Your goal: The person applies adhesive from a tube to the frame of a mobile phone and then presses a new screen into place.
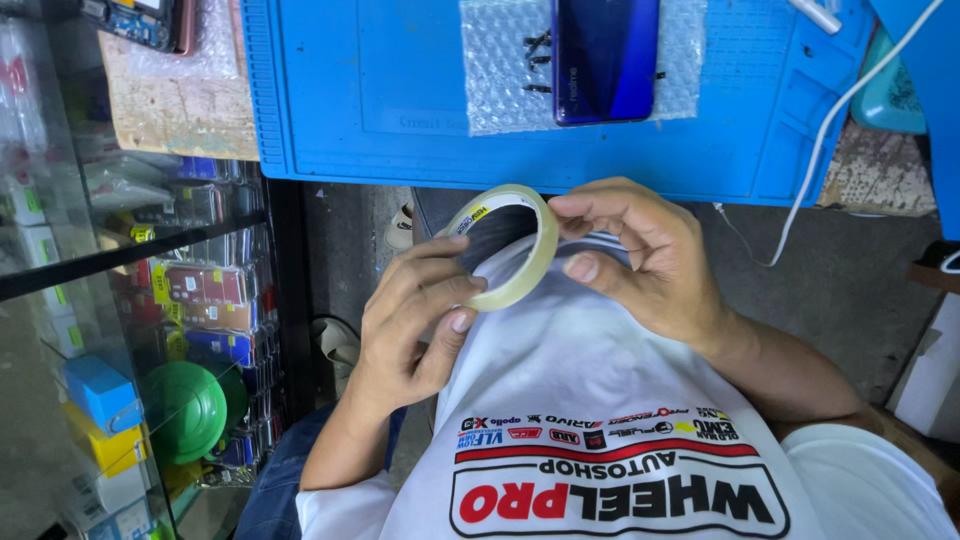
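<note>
Far left: glass display case [60,300] standing with shelves of small packaged goods; green round container [185,410] and blue box [100,392] lying on the lower shelf.

Upper left: worn wooden board [180,115] lying beside the blue work mat [380,90], touching its left edge.

Left of centre: left hand [410,320] gripping the roll of clear tape [505,245] from below, fingers curling together over the lower left rim, thumb pressing against the roll's lower edge. Fingers clamping on the roll.

Centre: roll of clear tape being held upright and slightly tilted in the air, between both hands, just below the front edge of the blue work mat and above the white printed shirt [620,440]. Not touching the mat.

Above centre: sheet of bubble wrap [500,70] lying on the mat, carrying a dark blue phone [605,55] face down; several small dark screws [537,55] resting on the wrap beside the phone.

Right of centre: right hand [640,265] meeting the roll at its upper right rim, index fingertip and thumb pinching close together against the tape's outer surface, remaining fingers curling loosely behind.

Right: white cable [830,120] running across the mat's right end and hanging down over the concrete floor [840,280].
</note>
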